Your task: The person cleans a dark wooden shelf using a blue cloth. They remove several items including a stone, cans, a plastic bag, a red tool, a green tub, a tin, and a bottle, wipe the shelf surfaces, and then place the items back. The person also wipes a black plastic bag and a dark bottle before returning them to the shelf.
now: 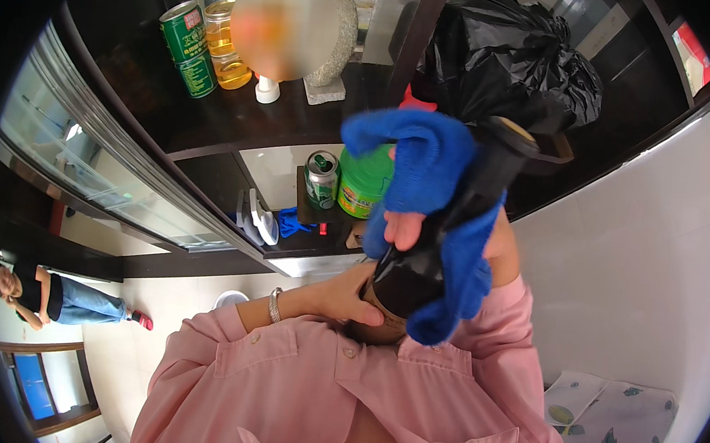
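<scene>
A dark glass bottle [409, 281] is held tilted close to my chest, its neck and pale-topped cap towards the upper right. My left hand [350, 295] grips its lower part beside the label, with the thumb across the front. My right hand [404, 230] holds a blue knitted cloth, perhaps a glove [430, 159], against the bottle's upper body. Folds of the blue cloth hang on both sides of the bottle and hide much of that hand. The cloth and the bottle neck are slightly blurred.
Ahead, dark shelves [275, 131] hold a green can [188, 49], jars of amber liquid [233, 71], a round stone piece [341, 41] and a black plastic bag [508, 59]. Lower down are a drink can [321, 179], a green tub [357, 188] and blue cloth [293, 222]. A person [59, 296] stands at left.
</scene>
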{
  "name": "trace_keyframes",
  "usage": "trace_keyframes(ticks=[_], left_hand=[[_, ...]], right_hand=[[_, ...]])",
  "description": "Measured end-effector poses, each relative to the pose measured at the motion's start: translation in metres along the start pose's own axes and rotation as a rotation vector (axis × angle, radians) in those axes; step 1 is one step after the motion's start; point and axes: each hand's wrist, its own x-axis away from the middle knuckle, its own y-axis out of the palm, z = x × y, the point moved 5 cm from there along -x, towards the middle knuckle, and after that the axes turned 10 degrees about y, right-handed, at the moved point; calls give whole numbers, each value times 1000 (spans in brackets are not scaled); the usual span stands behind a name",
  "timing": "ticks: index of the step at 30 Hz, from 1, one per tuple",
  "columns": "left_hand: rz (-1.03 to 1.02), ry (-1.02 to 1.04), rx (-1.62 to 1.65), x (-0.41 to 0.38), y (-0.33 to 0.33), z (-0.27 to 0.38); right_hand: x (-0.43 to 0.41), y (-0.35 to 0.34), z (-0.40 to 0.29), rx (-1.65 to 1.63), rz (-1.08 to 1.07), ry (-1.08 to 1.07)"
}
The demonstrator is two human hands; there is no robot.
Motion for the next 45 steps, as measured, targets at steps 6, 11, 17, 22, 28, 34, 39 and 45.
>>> trace_keyframes(ticks=[6,11,17,22,28,34,39,45], left_hand=[[256,-19,-309,10,-2,13],[247,95,-153,-5,-4,22],[28,-81,3,1,-13,-16],[4,-262,159,5,-3,-10],[9,-131,-184,3,-10,2],[81,175,-731,5,-19,2],[293,75,-107,-4,-7,15],[19,1,-105,-8,-13,8]], right_hand=[[33,4,15,481,544,-75],[51,10,30,669,641,-169],[11,-14,10,-125,-86,106],[22,-14,15,-143,-31,-68],[51,7,-6,238,374,-151],[63,34,12,500,1045,-215],[73,46,9,1068,1048,-272],[85,29,-51,341,1217,-702]])
